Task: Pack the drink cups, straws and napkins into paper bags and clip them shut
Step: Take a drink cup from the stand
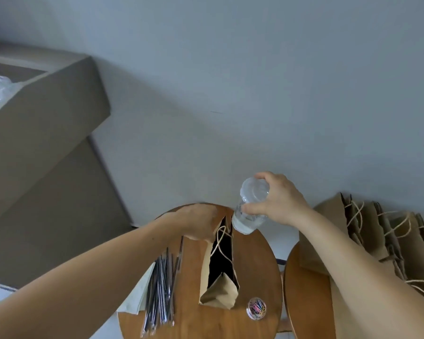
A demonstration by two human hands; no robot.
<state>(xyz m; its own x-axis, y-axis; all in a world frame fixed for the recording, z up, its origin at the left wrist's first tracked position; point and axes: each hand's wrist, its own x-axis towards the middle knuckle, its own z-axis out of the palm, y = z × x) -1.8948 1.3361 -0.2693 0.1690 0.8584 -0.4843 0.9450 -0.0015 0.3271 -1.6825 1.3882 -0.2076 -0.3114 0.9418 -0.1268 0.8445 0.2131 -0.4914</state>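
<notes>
The right hand (282, 204) grips the cup (251, 206) from above, thumb and fingers curled around its upper part near the lid. The cup is tilted, just above the far end of the bag (220, 292) in the lower centre of the frame. The left hand (201, 223) holds the far rim of the bag and seems to pinch it to keep the mouth open, though its fingertips are mostly hidden.

The mouth is a long, narrow slit, and the near end of the bag is folded inward. I think the cup can catch on the rim or on the string handles that lie across the opening. The paper may then crumple, or the bag may fall over on the table (257, 260). The cup seems to have some liquid at the bottom. If it goes in tilted, it may end on its side and leak through the lid.

The straws (162, 285) lie on the napkins (137, 294) at the lower left of the table, and the jar of clips (256, 309) stands just right of the bag. A falling bag can push them off the edge.
</notes>
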